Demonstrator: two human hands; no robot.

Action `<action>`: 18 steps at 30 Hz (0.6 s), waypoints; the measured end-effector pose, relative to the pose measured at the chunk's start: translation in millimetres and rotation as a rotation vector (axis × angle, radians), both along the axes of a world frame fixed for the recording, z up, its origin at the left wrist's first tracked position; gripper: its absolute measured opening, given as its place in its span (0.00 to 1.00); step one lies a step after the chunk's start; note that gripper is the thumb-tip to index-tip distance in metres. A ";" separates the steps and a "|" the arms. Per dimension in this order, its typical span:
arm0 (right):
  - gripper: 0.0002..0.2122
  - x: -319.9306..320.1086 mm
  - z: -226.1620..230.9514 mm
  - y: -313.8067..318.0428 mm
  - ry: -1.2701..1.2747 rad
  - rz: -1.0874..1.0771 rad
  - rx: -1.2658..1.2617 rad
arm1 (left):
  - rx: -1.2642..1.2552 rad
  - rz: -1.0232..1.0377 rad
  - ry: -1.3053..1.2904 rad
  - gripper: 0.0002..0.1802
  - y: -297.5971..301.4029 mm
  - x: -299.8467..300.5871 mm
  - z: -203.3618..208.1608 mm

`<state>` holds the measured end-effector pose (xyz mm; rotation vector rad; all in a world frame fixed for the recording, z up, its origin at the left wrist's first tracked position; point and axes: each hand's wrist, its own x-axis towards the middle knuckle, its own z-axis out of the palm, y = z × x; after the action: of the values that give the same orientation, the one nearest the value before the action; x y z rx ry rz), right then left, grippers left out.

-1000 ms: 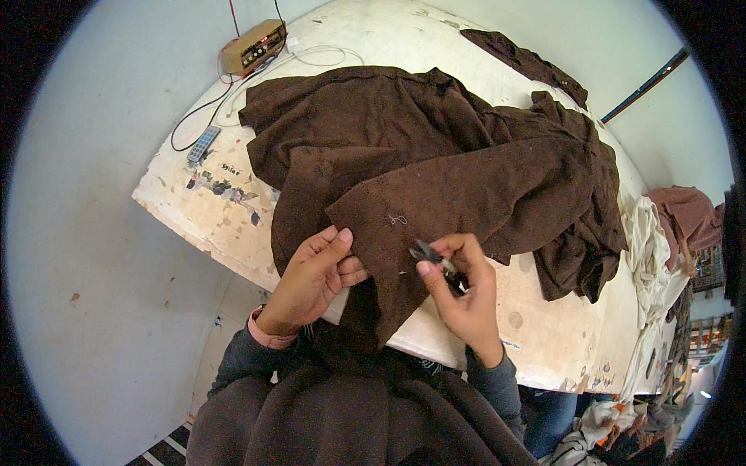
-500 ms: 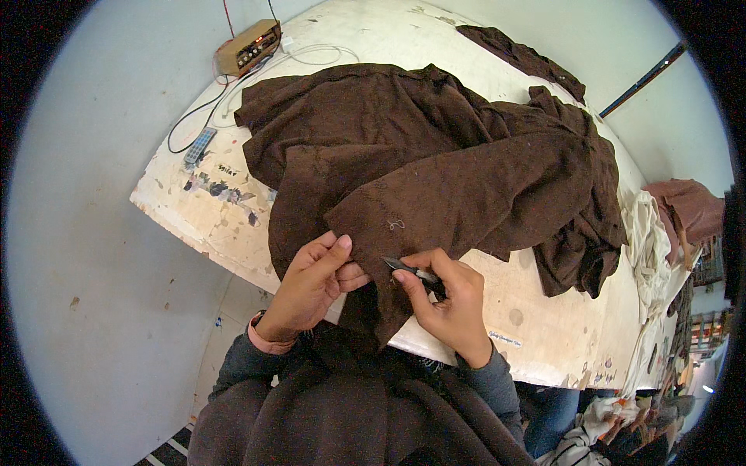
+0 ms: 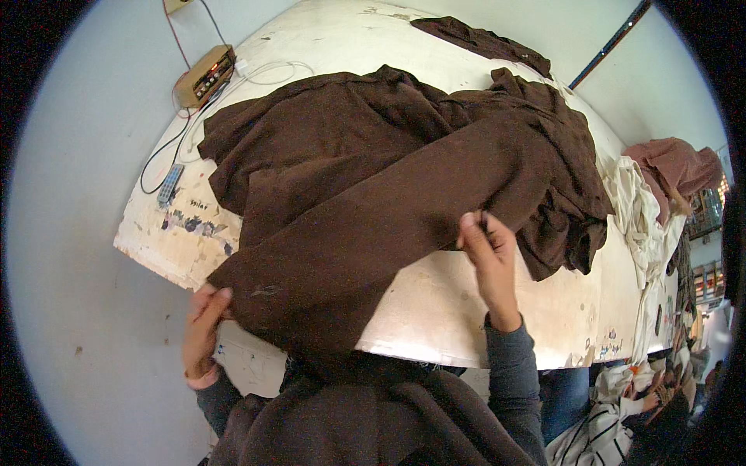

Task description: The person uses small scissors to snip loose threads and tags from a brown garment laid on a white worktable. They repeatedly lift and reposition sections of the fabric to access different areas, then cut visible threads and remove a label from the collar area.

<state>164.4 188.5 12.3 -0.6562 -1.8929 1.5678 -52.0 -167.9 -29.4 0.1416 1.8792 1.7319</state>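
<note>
A dark brown garment (image 3: 342, 210) of heavy cloth lies spread over the table, one long sleeve-like part drawn toward me. My left hand (image 3: 204, 322) pinches the left end of this part, out past the table's near edge. Close to that grip, a small tuft of pale loose thread (image 3: 266, 292) lies on the cloth. My right hand (image 3: 491, 252) is closed at the lower edge of the same part, farther right. Something dark shows between its thumb and fingers; whether the small black thread snips are still there I cannot make out.
The pale, stained table (image 3: 466, 311) carries a box-shaped electrical device (image 3: 203, 76) with cables and a remote control (image 3: 170, 185) at left. Another brown piece (image 3: 482, 45) lies at the far edge. White cloth (image 3: 633, 225) hangs at right. Other people (image 3: 614, 423) sit at lower right.
My left hand has moved left and down, drawing the garment's end with it. My right hand has gone right and up along the cloth, and the snips no longer show clearly.
</note>
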 end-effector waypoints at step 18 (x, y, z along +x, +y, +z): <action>0.31 31.8 -48.3 35.9 -0.605 0.087 0.917 | -0.485 -0.519 1.250 0.24 102.1 -45.6 -15.4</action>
<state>196.1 224.5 -36.0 -0.6443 -2.7817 0.3883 -97.5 -65.8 -44.8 1.6381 2.6265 0.7420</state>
